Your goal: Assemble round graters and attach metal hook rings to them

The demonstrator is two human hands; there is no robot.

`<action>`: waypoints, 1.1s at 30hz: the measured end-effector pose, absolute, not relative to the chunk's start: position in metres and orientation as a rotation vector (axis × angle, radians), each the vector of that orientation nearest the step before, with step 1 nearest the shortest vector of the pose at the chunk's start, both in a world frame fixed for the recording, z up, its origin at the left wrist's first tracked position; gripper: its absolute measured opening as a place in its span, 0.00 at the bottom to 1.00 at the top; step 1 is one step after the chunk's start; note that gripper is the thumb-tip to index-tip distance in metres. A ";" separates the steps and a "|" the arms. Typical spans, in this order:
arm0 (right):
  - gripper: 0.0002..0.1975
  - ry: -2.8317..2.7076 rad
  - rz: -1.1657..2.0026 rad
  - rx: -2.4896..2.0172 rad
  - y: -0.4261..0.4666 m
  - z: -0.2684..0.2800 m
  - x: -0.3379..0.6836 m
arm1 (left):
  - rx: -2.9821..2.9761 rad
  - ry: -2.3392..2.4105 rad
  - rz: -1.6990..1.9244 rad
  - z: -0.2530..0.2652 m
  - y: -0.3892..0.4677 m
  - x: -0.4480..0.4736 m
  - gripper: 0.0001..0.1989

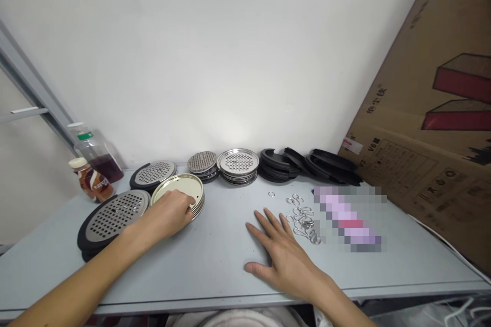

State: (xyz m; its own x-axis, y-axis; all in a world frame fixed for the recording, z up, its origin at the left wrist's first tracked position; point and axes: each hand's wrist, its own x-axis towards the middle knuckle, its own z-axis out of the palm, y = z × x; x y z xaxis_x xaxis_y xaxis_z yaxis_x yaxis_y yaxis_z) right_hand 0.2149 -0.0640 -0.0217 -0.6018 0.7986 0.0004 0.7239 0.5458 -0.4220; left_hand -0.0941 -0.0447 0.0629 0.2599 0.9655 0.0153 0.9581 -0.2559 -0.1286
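Observation:
My left hand [172, 213] lies over the front right rim of a stack of round pale-gold metal plates [183, 184]. Its fingers are curled at the edge of the top plate; the fingertips are mostly hidden. Flat on the grey table rests my right hand [282, 253], fingers spread and holding nothing. Just beyond its fingertips is a loose pile of small metal rings and clips [305, 219]. One single ring [271, 194] lies apart from them. To the left of the gold plates are black-rimmed discs with perforated grey tops [117, 214], and another such disc [156, 172] sits behind.
Perforated silver plates [238, 162] and smaller perforated discs [202, 162] are stacked along the wall. Black plastic rings [276, 166] and trays [332, 167] stand right of them. Two bottles, one brown-labelled [91, 181], stand far left. A large cardboard box [429, 173] borders the right.

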 end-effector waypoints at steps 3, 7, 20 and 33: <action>0.42 -2.585 0.567 -1.288 -0.064 -0.023 0.215 | -2.403 -1.824 0.133 0.065 -0.047 -0.092 0.12; 0.42 -2.592 0.567 -1.294 -0.064 -0.022 0.215 | -2.395 -1.813 0.188 0.067 -0.049 -0.089 0.11; 0.43 -2.586 0.598 -1.298 -0.065 -0.019 0.215 | -2.309 -1.794 0.304 0.056 -0.049 -0.074 0.16; 0.42 -2.584 0.587 -1.282 -0.064 -0.021 0.215 | -2.228 -1.758 0.040 0.075 -0.055 -0.085 0.10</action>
State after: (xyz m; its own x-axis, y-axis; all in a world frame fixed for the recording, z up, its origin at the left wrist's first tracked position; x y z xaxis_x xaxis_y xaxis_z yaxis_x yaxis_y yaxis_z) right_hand 0.2154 -0.0641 -0.0206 -0.6048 0.7964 0.0003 0.7180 0.5454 -0.4323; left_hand -0.0846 -0.0553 0.0748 0.2497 0.9545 0.1630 0.9460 -0.2045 -0.2513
